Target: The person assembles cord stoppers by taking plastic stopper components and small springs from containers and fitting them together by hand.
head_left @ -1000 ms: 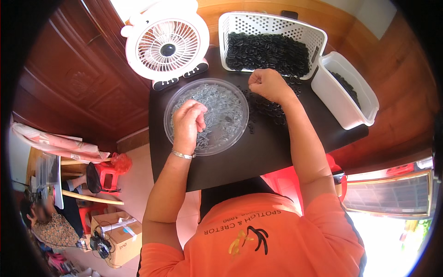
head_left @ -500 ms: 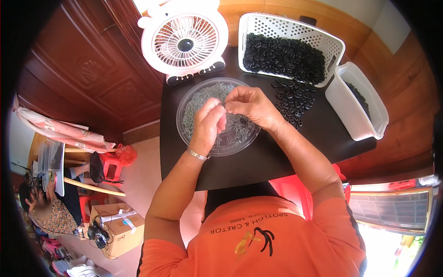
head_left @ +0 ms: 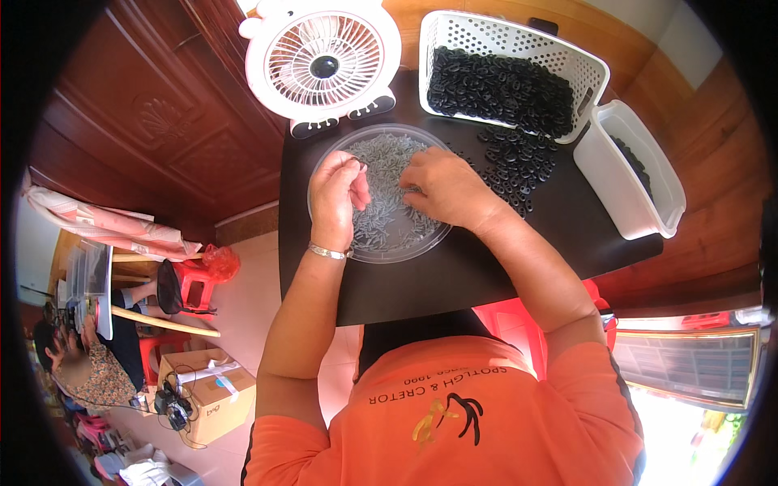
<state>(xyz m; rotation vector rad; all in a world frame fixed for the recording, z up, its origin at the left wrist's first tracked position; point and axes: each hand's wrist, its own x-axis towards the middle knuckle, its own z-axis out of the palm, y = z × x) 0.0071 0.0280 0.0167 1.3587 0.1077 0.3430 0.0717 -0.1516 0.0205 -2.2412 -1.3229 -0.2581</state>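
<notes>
A shallow clear round tub (head_left: 381,259) stands on the black table, with many small grey pin-like pieces (head_left: 385,155) spread in it. Over its left side, my left hand (head_left: 334,198) is closed, with a small black oval piece (head_left: 360,164) pinched between thumb and forefinger. My right hand (head_left: 447,186) is over the tub's right side, its fingers bent down at the grey pieces; whatever sits at its fingertips is too small to make out. Loose black oval pieces (head_left: 519,170) with holes lie heaped to the right of the tub.
A white perforated basket (head_left: 596,77) full of black oval pieces stands at the back. Beside it is a white bin (head_left: 628,194) holding dark pieces. A white fan (head_left: 324,66) is at the back left. Across the room a person (head_left: 97,373) sits near a cardboard box (head_left: 215,405).
My hands were together over the tub; now they are apart. The left has moved left with the black oval piece, the right has shifted right, its fingers down at the grey pieces.
</notes>
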